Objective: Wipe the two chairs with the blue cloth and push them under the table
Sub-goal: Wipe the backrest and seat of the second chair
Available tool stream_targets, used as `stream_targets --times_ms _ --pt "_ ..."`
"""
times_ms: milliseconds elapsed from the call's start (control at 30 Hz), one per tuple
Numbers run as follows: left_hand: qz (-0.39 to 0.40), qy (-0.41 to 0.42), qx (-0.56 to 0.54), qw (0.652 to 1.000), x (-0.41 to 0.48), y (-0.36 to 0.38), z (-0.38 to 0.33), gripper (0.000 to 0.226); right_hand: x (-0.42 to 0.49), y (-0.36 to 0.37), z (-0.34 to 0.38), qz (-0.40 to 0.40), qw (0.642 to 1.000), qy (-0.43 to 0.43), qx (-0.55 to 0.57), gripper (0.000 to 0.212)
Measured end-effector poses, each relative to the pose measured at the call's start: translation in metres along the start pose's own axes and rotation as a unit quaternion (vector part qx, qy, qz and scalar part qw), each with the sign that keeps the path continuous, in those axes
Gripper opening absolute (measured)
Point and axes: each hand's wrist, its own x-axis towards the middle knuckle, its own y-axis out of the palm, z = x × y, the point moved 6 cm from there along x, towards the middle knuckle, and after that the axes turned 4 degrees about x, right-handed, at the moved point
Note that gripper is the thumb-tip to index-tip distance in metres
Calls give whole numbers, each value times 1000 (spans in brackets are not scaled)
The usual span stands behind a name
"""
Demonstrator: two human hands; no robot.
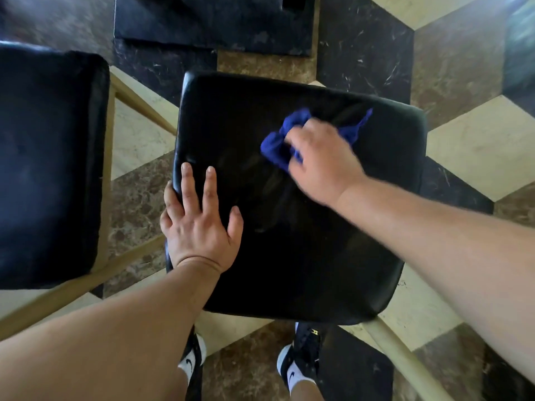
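Observation:
A chair with a black padded seat (289,256) and pale wooden frame stands right below me. My right hand (321,163) presses a crumpled blue cloth (278,146) onto the far right part of that seat; the hand is blurred. My left hand (199,224) lies flat on the seat's left edge, fingers spread, two of them curled over the rim. A second chair with a black seat (49,169) stands close by on the left, partly cut off by the frame.
The floor is marble in brown, black and cream cube pattern (463,146). A black slab, likely the table's base (214,21), lies at the top. My feet in black shoes and white socks (292,371) show under the near chair.

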Motion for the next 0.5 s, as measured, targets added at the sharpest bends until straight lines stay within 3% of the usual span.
stream_targets --times_ms 100,167,233,300,367,500 --pt "1 -2 1 1000 -1 1 -1 83 -95 41 64 143 978 -143 51 10" --pt "1 -2 4 1000 -2 1 -1 83 -158 58 92 263 935 -226 69 15" --pt "-3 -2 4 1000 -2 1 -1 83 -177 65 92 324 899 -286 66 20" --pt "-4 -3 1 1000 -1 1 0 83 -159 61 81 322 881 -343 46 18" --pt "-3 -1 -2 1000 -1 1 1 84 -120 47 60 263 902 -343 20 20" --pt "1 -5 -7 1000 0 2 1 83 -16 -10 -29 81 983 -162 -39 23"
